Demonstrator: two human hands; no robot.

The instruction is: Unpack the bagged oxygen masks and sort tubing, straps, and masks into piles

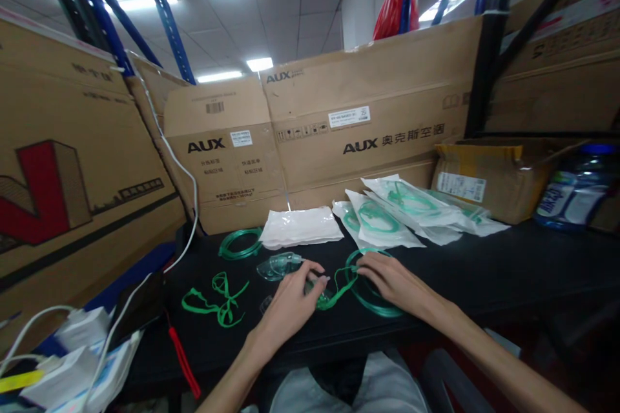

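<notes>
My left hand (293,293) is curled round a small clear mask, which its fingers and thumb largely hide. A green strap (336,297) runs from this mask toward my right hand (380,276), whose fingertips pinch the strap's far end. Under and beside the right hand lies a coil of clear green tubing (364,303). Just beyond the left hand rests another clear mask (278,266). Loose green straps (217,306) lie in a tangle to the left on the black table (194,348). A second green tubing coil (239,244) sits farther back.
A stack of white pouches (301,227) stands behind the hands. Several clear-fronted packs with green tubing (382,216) overlap to its right. An open carton (484,181) and a blue-capped bottle (576,190) are at far right. White plugs with cables (72,361) crowd the left edge.
</notes>
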